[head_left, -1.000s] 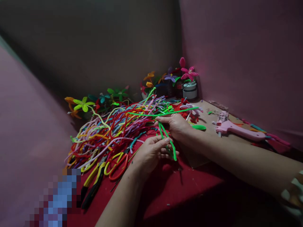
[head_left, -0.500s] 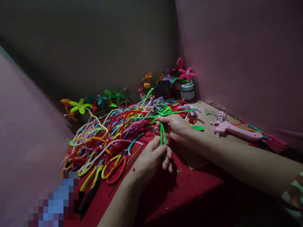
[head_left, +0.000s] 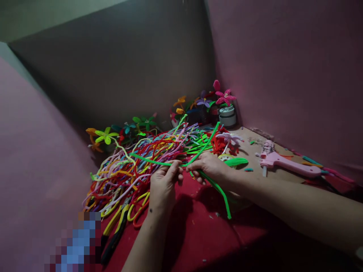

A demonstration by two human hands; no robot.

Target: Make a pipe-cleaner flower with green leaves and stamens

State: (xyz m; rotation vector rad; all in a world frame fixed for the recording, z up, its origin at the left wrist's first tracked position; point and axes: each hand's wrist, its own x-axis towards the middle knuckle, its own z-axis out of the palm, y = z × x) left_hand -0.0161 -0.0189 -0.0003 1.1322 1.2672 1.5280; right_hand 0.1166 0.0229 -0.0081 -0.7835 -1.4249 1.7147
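Head view, clock centred between your hands: your left hand (head_left: 167, 180) is clamped, thumb to fingertips, on a long green stem (head_left: 147, 160) that runs out toward 9 o'clock and up toward 1 o'clock. Your right hand (head_left: 210, 167) pinches the same stem just beside it; a green strand (head_left: 217, 185) hangs from this hand toward 5 o'clock. Whether strand and stem join is hidden inside your grip. Caution: a slack right pinch could drop the strand onto the red worktop (head_left: 198, 238). Excess bending force could kink the stem. Its 9 o'clock end crosses the multicoloured pile (head_left: 127, 166) and could snag. An outward sweep could knock the glue gun (head_left: 292, 165) at 3 o'clock.
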